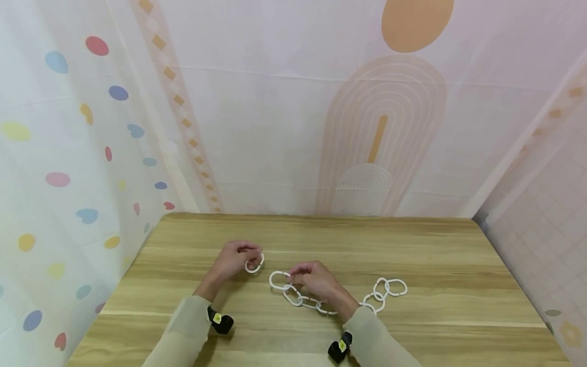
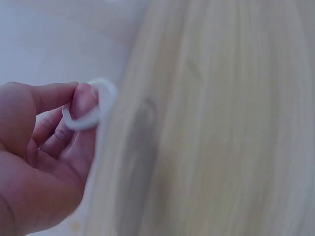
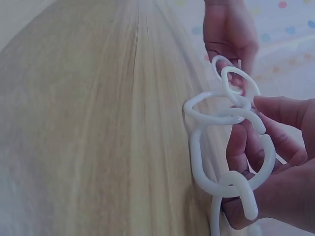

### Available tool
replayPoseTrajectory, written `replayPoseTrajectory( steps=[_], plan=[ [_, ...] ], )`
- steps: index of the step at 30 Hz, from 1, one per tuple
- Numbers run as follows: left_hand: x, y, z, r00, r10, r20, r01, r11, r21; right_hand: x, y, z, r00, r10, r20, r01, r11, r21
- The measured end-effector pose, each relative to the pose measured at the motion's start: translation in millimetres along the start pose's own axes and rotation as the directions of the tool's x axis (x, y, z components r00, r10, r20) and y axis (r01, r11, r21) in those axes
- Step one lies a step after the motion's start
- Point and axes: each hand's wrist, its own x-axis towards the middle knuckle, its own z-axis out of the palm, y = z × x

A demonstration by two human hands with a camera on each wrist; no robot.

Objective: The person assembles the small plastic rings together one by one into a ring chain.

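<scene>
A single white plastic C-shaped link (image 1: 248, 269) is pinched between the thumb and fingers of my left hand (image 1: 234, 259), just above the table. To its right, my right hand (image 1: 317, 279) pinches the end link of a white plastic chain (image 1: 292, 300). From there the chain runs beneath my right wrist and comes out on the other side. In the right wrist view, several joined links (image 3: 196, 162) hang around and below the right fingers, each with a small gap in its ring. A short space separates the loose link from the chain's end.
The chain's far end (image 1: 396, 287) lies on the wooden table (image 1: 435, 255) right of my right arm. Patterned curtains (image 1: 257, 127) hang along the table's back and sides. Each wrist wears a black camera (image 1: 222, 323).
</scene>
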Motion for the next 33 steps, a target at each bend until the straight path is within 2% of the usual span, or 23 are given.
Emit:
replayPoseTrajectory(
  steps=[4, 10, 13, 19, 26, 33],
  plan=[
    [-11.0, 16.0, 11.7, 1.000, 0.002, -0.002, -0.002, 0.999, 0.051, -0.1, 0.0, 1.4, 1.000, -0.012, -0.017, 0.012, 1.000, -0.013],
    [-19.2, 27.3, 23.8, 0.998, -0.021, 0.065, 0.026, 0.996, -0.084, -1.1, 0.1, 3.0, 0.998, -0.043, -0.038, 0.042, 0.999, -0.024],
    [-21.2, 29.5, 26.7, 0.996, -0.009, 0.090, 0.021, 0.991, -0.132, -1.1, -0.2, 2.8, 0.997, -0.055, -0.050, 0.054, 0.998, -0.026],
    [-23.8, 32.0, 26.8, 0.998, 0.016, 0.061, -0.005, 0.985, -0.174, -1.5, -0.5, 2.2, 0.996, -0.064, -0.068, 0.063, 0.998, -0.025],
    [-29.5, 34.8, 31.2, 0.991, 0.015, 0.132, 0.003, 0.990, -0.139, -2.5, -1.5, 4.0, 0.993, -0.073, -0.094, 0.069, 0.997, -0.038],
    [-33.2, 36.3, 36.7, 0.994, 0.021, 0.104, -0.012, 0.996, -0.087, -6.0, -2.4, 5.9, 0.990, -0.082, -0.113, 0.079, 0.996, -0.037]
  ],
)
